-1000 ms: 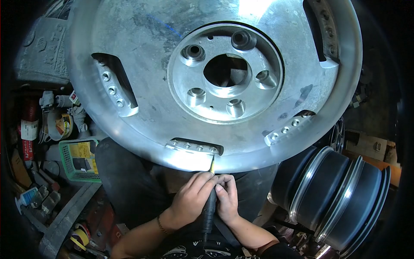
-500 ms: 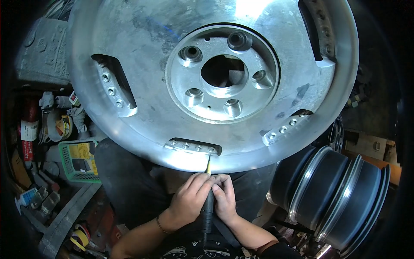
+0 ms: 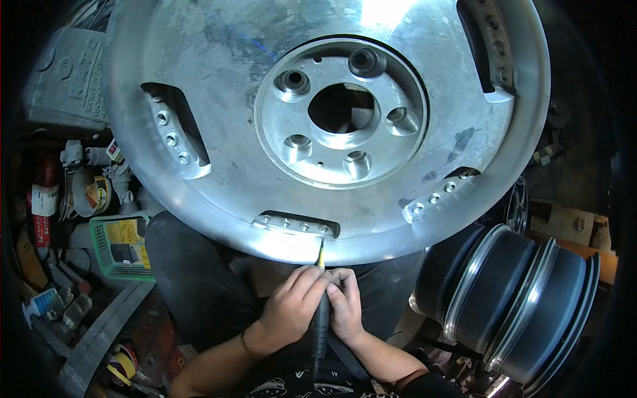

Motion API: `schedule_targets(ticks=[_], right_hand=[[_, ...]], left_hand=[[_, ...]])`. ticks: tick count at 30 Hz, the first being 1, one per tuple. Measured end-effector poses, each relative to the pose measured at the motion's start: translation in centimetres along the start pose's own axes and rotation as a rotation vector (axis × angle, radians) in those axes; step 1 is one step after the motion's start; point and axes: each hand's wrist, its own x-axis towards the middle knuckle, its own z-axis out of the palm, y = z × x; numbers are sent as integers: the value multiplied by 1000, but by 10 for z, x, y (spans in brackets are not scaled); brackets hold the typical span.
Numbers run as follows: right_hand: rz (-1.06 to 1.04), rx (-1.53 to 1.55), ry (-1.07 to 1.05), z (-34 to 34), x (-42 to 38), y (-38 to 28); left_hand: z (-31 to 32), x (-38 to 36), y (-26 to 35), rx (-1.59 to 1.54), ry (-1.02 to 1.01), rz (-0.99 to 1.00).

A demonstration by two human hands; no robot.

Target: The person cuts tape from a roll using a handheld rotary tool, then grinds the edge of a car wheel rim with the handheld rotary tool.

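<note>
A large bare-metal wheel (image 3: 219, 152) with slots and a recessed hub fills the upper view. My left hand (image 3: 290, 304) is closed around a slim black pen-shaped handpiece (image 3: 320, 331) with a yellow tapered nose and a thin dark tip. The fingers of my right hand (image 3: 345, 308) are bent against the front of the same tool, beside the left fingers. Its tip reaches the edge of the lower slot (image 3: 296, 224), near the rightmost of several small holes; whether it touches is too fine to tell. A dark cord trails from the tool's rear toward my body.
Black rims with polished lips (image 3: 504, 298) are stacked at the lower right. A green plastic basket (image 3: 99, 249) holding yellow packets stands at left, near a red bottle (image 3: 45, 192) and cluttered tools. My legs lie beneath the wheel, and a cardboard box (image 3: 564, 222) sits at right.
The wheel appears shifted very slightly left in view. Both hands and the handpiece keep nearly the same place at the lower slot.
</note>
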Motion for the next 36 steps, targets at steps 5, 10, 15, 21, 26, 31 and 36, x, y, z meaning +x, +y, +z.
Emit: schedule_targets(ticks=[5, 10, 15, 21, 26, 31, 36], right_hand=[[-10, -34, 0, -1, 0, 3], [33, 49, 16, 3, 0, -4], [1, 8, 1, -1, -1, 0], [10, -3, 25, -1, 0, 0], [4, 24, 45, -2, 0, 2], [22, 10, 30, -2, 0, 1], [32, 14, 83, -4, -2, 2]], left_hand=[[-2, 1, 0, -2, -18, 4], [1, 1, 0, 9, -7, 8], [0, 3, 0, -24, -27, 3], [0, 4, 0, -74, -23, 1], [1, 2, -2, -47, -35, 0], [-1, 2, 0, -11, -25, -8], [1, 8, 0, -4, -29, 22]])
